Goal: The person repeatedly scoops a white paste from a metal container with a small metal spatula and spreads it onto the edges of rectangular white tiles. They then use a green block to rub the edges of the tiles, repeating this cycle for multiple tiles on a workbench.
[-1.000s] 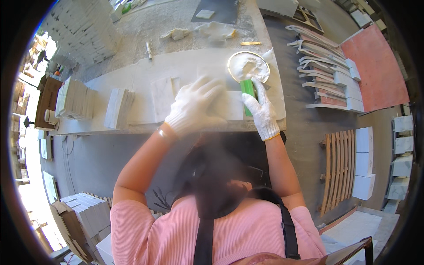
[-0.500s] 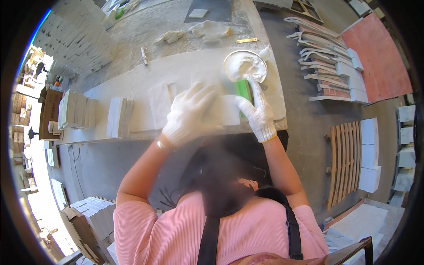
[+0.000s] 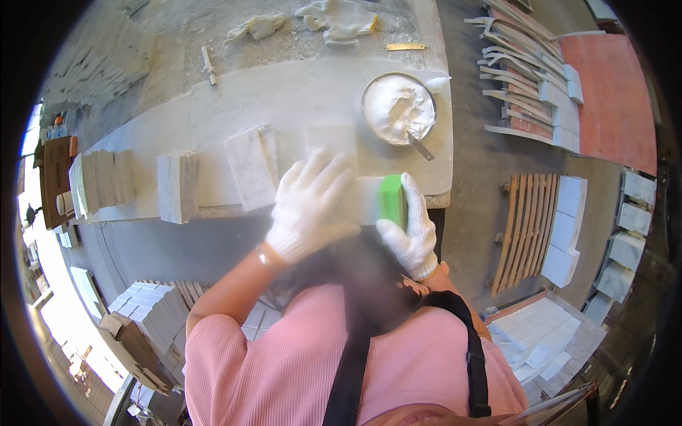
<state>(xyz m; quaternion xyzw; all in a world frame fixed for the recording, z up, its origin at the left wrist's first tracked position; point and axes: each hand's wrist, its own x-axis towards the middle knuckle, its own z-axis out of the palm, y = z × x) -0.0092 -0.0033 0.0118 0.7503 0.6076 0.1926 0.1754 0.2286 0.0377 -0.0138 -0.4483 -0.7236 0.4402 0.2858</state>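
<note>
A white knit glove covers each of my hands. My left hand [image 3: 311, 207] lies flat, fingers spread, over the left part of a white marble tile [image 3: 366, 197] at the table's near edge. In my right hand [image 3: 412, 240] is a green block [image 3: 391, 199], perhaps a sanding block, gripped between thumb and fingers. It rests on or against the tile's right end; the exact contact is unclear. Beyond the hands stands a round bowl of white paste [image 3: 394, 106], with a putty knife [image 3: 420, 147] leaning out of it. Another pale tile [image 3: 330, 139] lies just past my left fingertips.
Two overlapping marble tiles [image 3: 250, 165] lie left of my hands. Farther left stand a small tile stack [image 3: 175, 186] and a longer row of tiles [image 3: 103, 181]. Spare gloves [image 3: 341, 20], a yellowish strip [image 3: 406, 47] and a marker-like stick [image 3: 208, 65] lie at the back.
My right hand has drawn the green block toward me, away from the bowl. The left hand stays spread by the tile. The whole view has shifted slightly.
</note>
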